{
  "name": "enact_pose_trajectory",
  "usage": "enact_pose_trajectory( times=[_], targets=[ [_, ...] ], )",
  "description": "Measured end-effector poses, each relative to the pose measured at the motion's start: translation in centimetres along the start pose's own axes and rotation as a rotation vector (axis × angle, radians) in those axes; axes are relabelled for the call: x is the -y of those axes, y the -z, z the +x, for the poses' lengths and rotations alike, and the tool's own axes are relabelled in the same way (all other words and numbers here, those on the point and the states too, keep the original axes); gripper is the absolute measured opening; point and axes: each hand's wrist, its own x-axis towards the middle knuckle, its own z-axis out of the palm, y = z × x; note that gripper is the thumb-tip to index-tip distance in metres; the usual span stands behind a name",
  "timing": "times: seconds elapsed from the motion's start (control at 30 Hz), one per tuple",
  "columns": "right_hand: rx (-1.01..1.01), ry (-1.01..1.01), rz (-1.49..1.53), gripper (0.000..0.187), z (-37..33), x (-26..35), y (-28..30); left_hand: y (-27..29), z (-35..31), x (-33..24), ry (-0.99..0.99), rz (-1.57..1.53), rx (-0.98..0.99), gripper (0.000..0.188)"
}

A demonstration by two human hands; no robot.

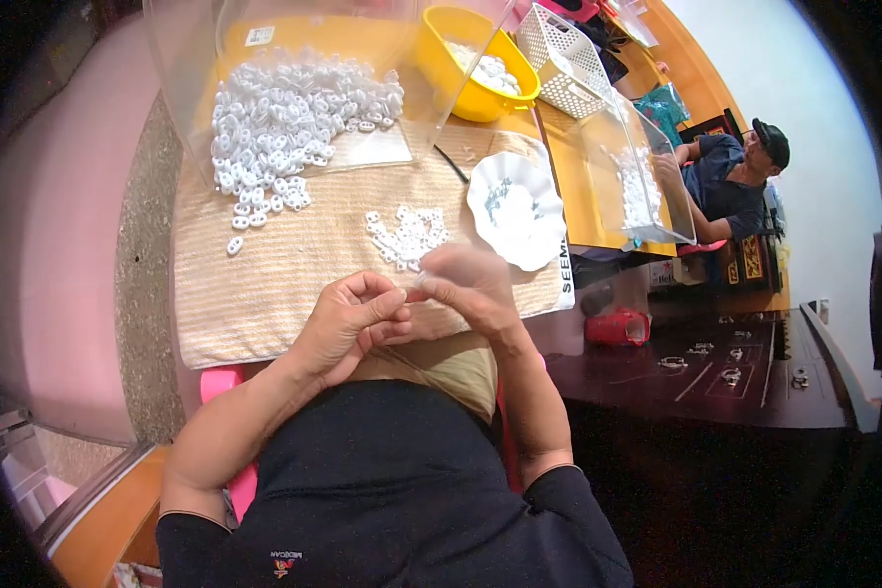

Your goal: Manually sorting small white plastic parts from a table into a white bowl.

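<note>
Head view: a striped towel [255, 314] runs under the plate [549, 206] and reaches well to its left. Beyond and left of the plate is the clear bin [178, 83] with a heap [284, 118] of white two-holed pieces, some out on the towel. The yellow basin [475, 103] sits beyond the plate. Both hands meet nearer than the plate and to its left: the left hand [353, 318] has thumb and fingers drawn together; the right hand [475, 289] is blurred. Whether either grips a piece, I cannot tell. The small pile [407, 235] lies left of the plate, just past the fingertips.

Handling one piece at a time, fingertips close and low over the towel, would probably work best. The plate's wavy rim is close to the right hand, so swing wide of it; the best room seems left of the plate, past the small pile.
</note>
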Motion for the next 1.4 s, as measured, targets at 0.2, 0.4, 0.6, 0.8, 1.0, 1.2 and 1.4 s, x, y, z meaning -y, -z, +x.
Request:
enact_pose_trajectory(
  times=[0.2,0.4,0.6,0.8,1.0,1.2,1.4],
  targets=[
    [-0.436,0.109,-0.134,0.011,2.5,1.5,3.6,-0.5,-0.1,-0.9,0.014,0.077,-0.055,0.013],
    [-0.735,0.494,-0.32,0.014,8.4,5.4,7.9,-0.3,-0.2,-0.7,-0.001,0.096,-0.062,0.013],
    [-0.734,0.472,-0.469,0.022,16.2,7.1,12.6,-0.2,-0.1,-0.3,0.015,0.097,-0.089,0.011],
    [-0.529,0.402,-0.399,0.019,14.4,3.8,12.6,0.1,0.1,-0.6,-0.027,0.086,-0.089,0.009],
    [-0.324,0.253,-0.454,0.013,10.6,1.2,11.8,-0.2,-0.3,-1.2,0.025,0.109,-0.112,0.01],
    [-0.159,0.215,-0.549,0.016,9.2,-0.1,7.7,-0.1,0.0,-1.0,-0.029,0.142,-0.111,0.009],
    [-0.142,0.149,-0.718,0.019,9.5,0.2,3.4,0.4,0.1,-0.4,-0.039,0.15,-0.071,0.009]
  ],
)
